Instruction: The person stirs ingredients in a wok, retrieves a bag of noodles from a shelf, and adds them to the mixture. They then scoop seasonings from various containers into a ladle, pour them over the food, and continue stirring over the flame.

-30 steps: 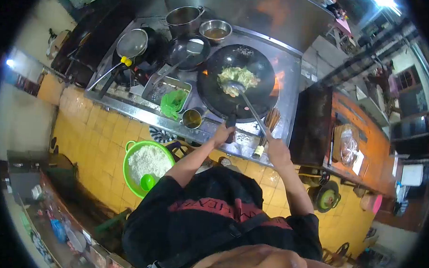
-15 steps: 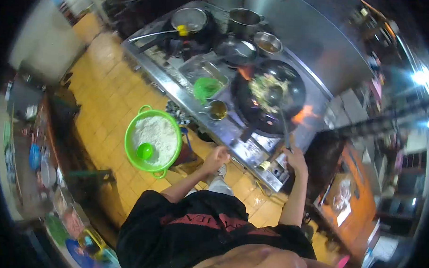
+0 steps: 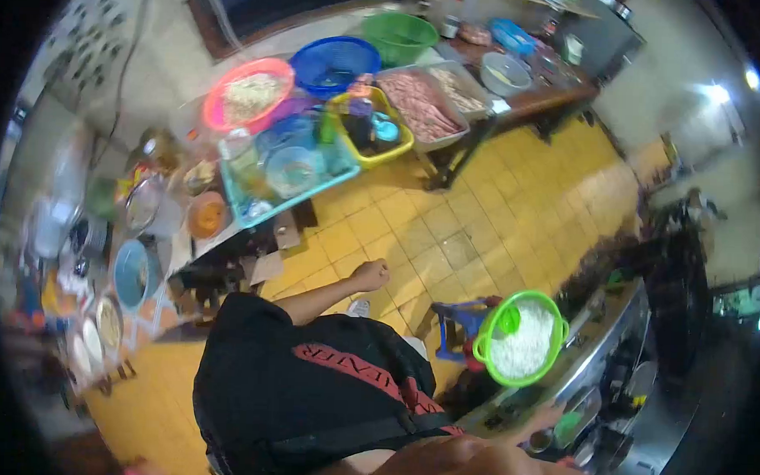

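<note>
- Yellow floor tiles point(image 3: 481, 233) lie under the left hand point(image 3: 370, 275), which hangs free in mid-air with the fingers curled loosely together, clamped on nothing and touching nothing
- right hand is not clearly in view; a blurred bit of skin near the stove edge may be it, so I cannot tell whether it is apart or closed
- nearest to the left hand stands a small blue stool point(image 3: 456, 328), and just beside that a green basket point(image 3: 557, 323) of white rice with a small green scoop point(image 3: 508, 320) lying in it
- stove point(image 3: 617, 388) sits at the lower right edge, mostly cut off and dark
- farther off, a surface point(image 3: 535, 105) carries a tray of raw meat point(image 3: 422, 105), a blue basket point(image 3: 332, 64), a pink basket point(image 3: 247, 95) of shredded food and a turquoise tray point(image 3: 286, 171) of containers
- judging by this, the rice is untouched, no hand on it, and the body faces the ingredients, so fetching is left
</note>
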Demonstrator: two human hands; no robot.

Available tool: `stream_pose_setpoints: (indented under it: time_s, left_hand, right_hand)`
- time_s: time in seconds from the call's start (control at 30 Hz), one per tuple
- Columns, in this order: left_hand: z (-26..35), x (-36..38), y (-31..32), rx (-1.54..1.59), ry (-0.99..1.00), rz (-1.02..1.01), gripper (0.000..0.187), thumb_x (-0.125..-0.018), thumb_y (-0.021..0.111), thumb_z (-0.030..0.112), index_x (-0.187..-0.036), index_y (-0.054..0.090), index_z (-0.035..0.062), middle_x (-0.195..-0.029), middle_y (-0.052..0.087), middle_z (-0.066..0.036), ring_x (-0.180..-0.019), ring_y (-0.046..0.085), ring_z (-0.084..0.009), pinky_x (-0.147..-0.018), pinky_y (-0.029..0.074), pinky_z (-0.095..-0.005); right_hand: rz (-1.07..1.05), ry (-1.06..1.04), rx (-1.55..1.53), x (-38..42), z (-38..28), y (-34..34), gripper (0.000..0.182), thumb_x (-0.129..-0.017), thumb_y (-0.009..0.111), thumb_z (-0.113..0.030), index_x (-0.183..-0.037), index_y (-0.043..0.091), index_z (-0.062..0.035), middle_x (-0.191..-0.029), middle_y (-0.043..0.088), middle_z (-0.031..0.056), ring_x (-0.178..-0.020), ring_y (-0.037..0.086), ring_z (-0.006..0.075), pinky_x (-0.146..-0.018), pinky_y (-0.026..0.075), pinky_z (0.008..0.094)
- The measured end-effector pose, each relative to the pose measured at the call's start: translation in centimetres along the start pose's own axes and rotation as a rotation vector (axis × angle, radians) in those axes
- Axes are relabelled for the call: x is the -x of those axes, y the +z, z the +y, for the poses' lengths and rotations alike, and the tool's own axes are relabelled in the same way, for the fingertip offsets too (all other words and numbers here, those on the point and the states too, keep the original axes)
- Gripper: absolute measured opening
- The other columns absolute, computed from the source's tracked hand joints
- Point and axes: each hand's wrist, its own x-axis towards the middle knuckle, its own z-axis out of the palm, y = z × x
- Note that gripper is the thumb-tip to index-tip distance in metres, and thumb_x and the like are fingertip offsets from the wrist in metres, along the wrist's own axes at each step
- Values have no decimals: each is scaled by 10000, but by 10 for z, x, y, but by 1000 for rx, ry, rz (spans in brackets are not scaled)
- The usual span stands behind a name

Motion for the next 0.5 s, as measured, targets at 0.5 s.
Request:
stream_pose_setpoints:
  time_s: [0.5]
  left_hand:
    - [-183, 141, -44, 836, -809, 988, 361, -843, 629, 293, -1037, 585, -8, -783, 659, -138, -661, 639, -232, -642, 509, -355]
  right_hand:
    - [-815, -1884, -884, 322, -941, 106, 539, -780, 661, -126, -1275, 467, -35, -1274, 477, 197, -1118, 502, 396, -940, 440, 440]
